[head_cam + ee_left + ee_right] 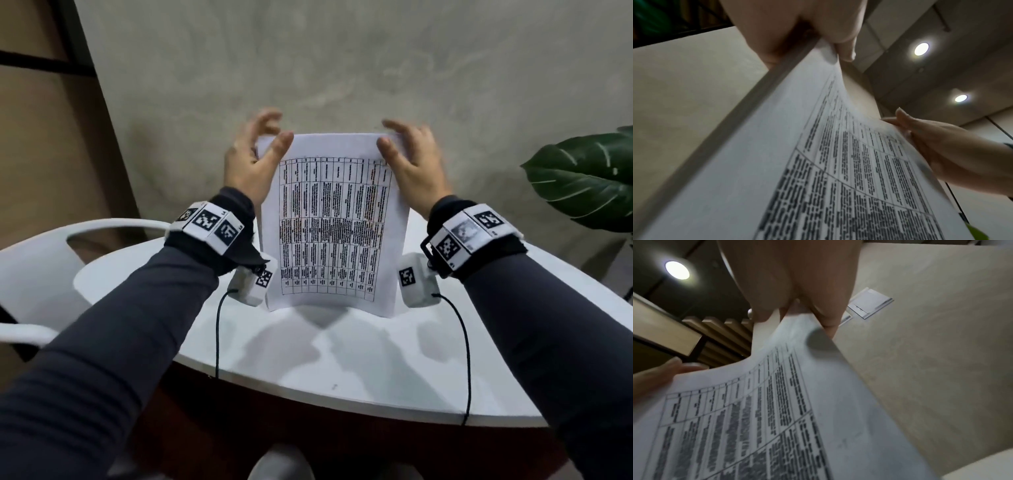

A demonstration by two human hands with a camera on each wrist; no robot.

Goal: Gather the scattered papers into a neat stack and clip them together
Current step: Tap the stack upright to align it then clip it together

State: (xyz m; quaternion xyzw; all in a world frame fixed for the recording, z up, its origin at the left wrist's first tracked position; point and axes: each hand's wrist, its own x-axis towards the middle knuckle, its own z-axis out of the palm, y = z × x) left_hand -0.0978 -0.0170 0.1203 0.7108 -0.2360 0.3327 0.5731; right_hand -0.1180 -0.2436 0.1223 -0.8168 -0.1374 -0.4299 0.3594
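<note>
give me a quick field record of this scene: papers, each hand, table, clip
papers: one gathered stack, held upright, bottom edge at the white table, printed grid facing the person
left hand: pinches the stack's top left corner
right hand: holds the top right corner
clip: none in view
stage: stack gathered, not yet clipped
other: green plant at far right

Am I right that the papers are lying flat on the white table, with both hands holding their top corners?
Not quite. The papers are not lying flat: they stand upright, bottom edge at the white table. The head view shows it. Otherwise correct: the left hand and the right hand do hold the top corners.
</note>
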